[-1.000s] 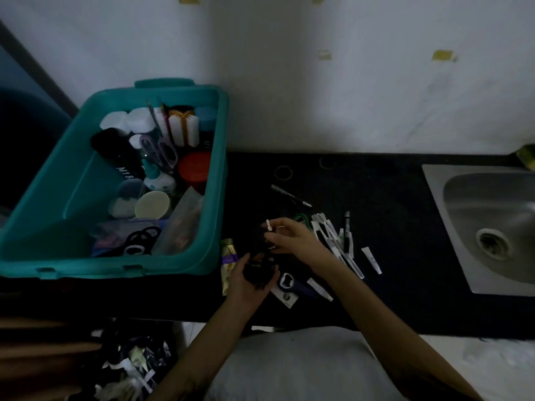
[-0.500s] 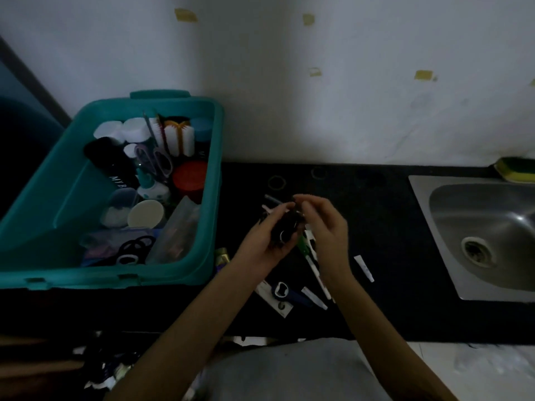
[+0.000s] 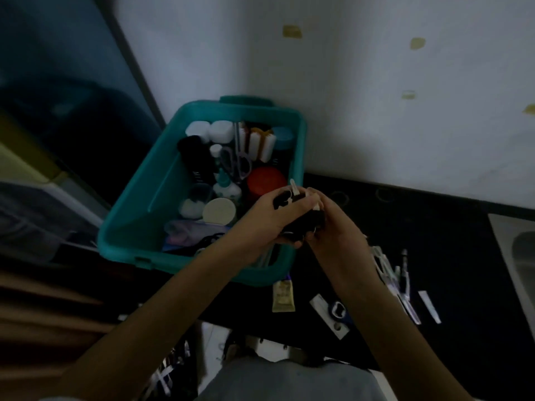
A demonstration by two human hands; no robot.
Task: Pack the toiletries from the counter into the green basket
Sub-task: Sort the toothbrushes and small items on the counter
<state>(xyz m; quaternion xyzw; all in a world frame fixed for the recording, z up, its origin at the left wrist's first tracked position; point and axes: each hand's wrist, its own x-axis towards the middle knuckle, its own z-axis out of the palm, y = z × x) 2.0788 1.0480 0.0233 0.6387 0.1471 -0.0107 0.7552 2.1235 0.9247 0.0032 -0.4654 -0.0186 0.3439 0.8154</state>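
Note:
The green basket stands at the counter's left end, holding bottles, jars, brushes, scissors and a red lid. Both hands meet over its right rim. My left hand grips a small black bundle of dark items with a white cotton swab sticking up. My right hand pinches the same bundle from the right. What exactly the dark items are is too dim to tell. On the black counter lie a small tube, a bottle opener and several thin white sticks.
A steel sink cuts into the counter at the right edge. The white wall rises right behind basket and counter. Two thin rings lie near the wall. Clutter sits on the floor below the counter's front edge.
Both hands have risen from the counter and moved left with the black bundle, from beside the loose sticks to above the basket's right rim. The camera has swung left.

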